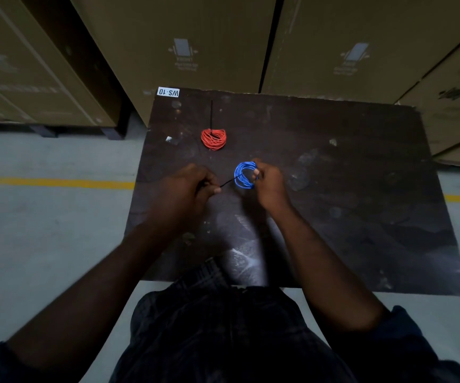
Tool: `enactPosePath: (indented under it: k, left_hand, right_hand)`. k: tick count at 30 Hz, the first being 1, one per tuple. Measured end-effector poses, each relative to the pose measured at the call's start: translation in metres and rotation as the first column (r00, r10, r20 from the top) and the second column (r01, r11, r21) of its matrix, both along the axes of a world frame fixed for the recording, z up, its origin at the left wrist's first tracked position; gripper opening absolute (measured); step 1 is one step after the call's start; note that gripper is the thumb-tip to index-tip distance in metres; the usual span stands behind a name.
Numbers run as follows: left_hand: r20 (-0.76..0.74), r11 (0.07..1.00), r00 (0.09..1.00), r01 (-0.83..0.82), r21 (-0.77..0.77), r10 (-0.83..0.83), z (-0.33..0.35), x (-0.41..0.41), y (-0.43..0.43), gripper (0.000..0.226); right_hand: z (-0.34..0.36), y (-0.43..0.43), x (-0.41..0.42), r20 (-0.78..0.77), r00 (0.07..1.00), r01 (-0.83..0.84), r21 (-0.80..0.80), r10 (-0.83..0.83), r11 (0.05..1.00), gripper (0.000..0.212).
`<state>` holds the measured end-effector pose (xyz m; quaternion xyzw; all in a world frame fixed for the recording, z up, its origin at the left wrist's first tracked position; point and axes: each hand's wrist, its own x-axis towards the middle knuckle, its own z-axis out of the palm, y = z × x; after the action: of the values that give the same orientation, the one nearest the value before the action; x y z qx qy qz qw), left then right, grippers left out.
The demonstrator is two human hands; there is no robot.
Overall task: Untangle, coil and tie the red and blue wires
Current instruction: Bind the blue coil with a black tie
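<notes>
Head view: the blue wire [244,175] is wound into a small round coil and held just above the dark surface [333,161], near the middle. The right hand [268,183] has its grip closed on the coil's right side, fingers curled round the bunched strands. The left hand [187,186] has a narrow grip, pinching the tail of a thin black tie [230,181] that runs taut from its fingertips to the coil. Whether the tie is already locked cannot be told.

The red wire [213,139] lies further back on the surface, well apart from both hands, coiled flat, with the tail of its own fastener [211,114] pointing straight away. That one looks finished.

As a judgement, the blue wire is light, thin and springy, so the loops will want to fan open if the grip loosens. Its smooth sheath is likely to be a little slippery. It is best held across all the strands at once, right beside where the tie crosses, with the pull on the tail kept in line with the coil.

Beyond the surface stand cardboard boxes [184,51], and a white label [168,92] marks its far corner
</notes>
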<state>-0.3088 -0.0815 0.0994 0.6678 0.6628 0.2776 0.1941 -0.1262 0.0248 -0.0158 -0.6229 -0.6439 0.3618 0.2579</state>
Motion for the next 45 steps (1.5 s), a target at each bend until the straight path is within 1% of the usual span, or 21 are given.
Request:
enactPosePath:
  k: [2, 4, 6, 9, 10, 11, 13, 15, 17, 19, 23, 27, 29, 34, 37, 40, 45]
  left_hand:
    - [-0.032, 0.998, 0.998, 0.06, -0.035, -0.062, 0.0, 0.004, 0.004, 0.006]
    - [-0.044, 0.992, 0.993, 0.109, -0.065, -0.112, -0.001, 0.009, 0.011, 0.006]
    - [-0.066, 0.989, 0.989, 0.13, -0.071, -0.135, -0.003, 0.016, 0.019, 0.007]
    - [-0.116, 0.987, 0.981, 0.154, -0.042, -0.158, -0.005, 0.025, 0.035, 0.009]
    - [-0.119, 0.985, 0.978, 0.166, -0.038, -0.17, -0.006, 0.027, 0.04, 0.009]
    - [-0.124, 0.983, 0.975, 0.178, -0.041, -0.182, -0.006, 0.03, 0.046, 0.008]
    - [-0.147, 0.978, 0.967, 0.199, -0.061, -0.206, -0.007, 0.034, 0.058, 0.005]
    - [-0.154, 0.976, 0.964, 0.209, -0.063, -0.216, -0.01, 0.035, 0.067, 0.007]
    - [-0.116, 0.977, 0.971, 0.203, -0.061, -0.209, -0.014, 0.034, 0.071, 0.015]
    - [-0.036, 0.981, 0.982, 0.184, -0.058, -0.186, -0.016, 0.034, 0.073, 0.024]
    - [0.133, 0.984, 0.981, 0.155, -0.091, -0.142, -0.014, 0.035, 0.074, 0.038]
    - [0.232, 0.986, 0.966, 0.14, -0.087, -0.117, -0.014, 0.033, 0.074, 0.044]
    - [0.266, 0.985, 0.956, 0.149, -0.084, -0.122, -0.015, 0.031, 0.073, 0.047]
    - [0.34, 0.987, 0.934, 0.142, -0.075, -0.109, -0.017, 0.029, 0.07, 0.057]
    - [0.402, 0.993, 0.913, 0.106, -0.054, -0.076, -0.016, 0.03, 0.069, 0.066]
    - [0.474, 0.996, 0.879, 0.075, -0.041, -0.046, -0.018, 0.031, 0.066, 0.07]
    - [0.507, 0.995, 0.858, 0.097, -0.004, -0.081, -0.028, 0.028, 0.061, 0.071]
  right_hand:
    - [0.008, 0.0, 0.002, 0.021, 1.0, 0.001, 0.025, -0.001, 1.0, 0.038]
    - [0.016, -0.001, 0.004, 0.065, 0.997, -0.039, 0.058, 0.035, 0.998, 0.035]
    - [0.024, -0.006, 0.005, 0.07, 0.995, -0.079, 0.05, 0.076, 0.996, 0.032]
    - [0.028, -0.01, 0.002, 0.055, 0.995, -0.087, 0.119, 0.08, 0.989, 0.036]
    - [0.029, -0.011, 0.001, 0.038, 0.996, -0.087, 0.103, 0.083, 0.991, 0.035]
    - [0.029, -0.011, -0.001, 0.011, 0.996, -0.093, 0.088, 0.093, 0.992, 0.033]
    - [0.031, -0.014, -0.003, -0.021, 0.993, -0.116, 0.121, 0.119, 0.986, 0.027]
    - [0.035, -0.016, -0.006, -0.053, 0.986, -0.151, 0.142, 0.159, 0.978, 0.021]
    - [0.038, -0.018, -0.008, -0.048, 0.982, -0.169, 0.178, 0.18, 0.969, 0.023]
    - [0.039, -0.019, -0.008, -0.026, 0.981, -0.184, 0.199, 0.192, 0.963, 0.028]
    - [0.045, -0.026, -0.006, -0.007, 0.981, -0.186, 0.246, 0.194, 0.951, 0.027]
    - [0.052, -0.035, -0.007, -0.036, 0.981, -0.171, 0.321, 0.192, 0.932, 0.023]
    - [0.052, -0.036, -0.009, -0.028, 0.983, -0.165, 0.308, 0.182, 0.937, 0.023]
    - [0.043, -0.034, -0.012, -0.032, 0.985, -0.157, 0.215, 0.168, 0.964, 0.021]
    - [0.044, -0.034, -0.012, -0.023, 0.987, -0.15, 0.209, 0.158, 0.966, 0.02]
    - [0.044, -0.036, -0.013, 0.014, 0.985, -0.171, 0.221, 0.172, 0.96, 0.019]
    - [0.043, -0.041, -0.017, 0.0, 0.986, -0.162, 0.221, 0.166, 0.962, 0.019]
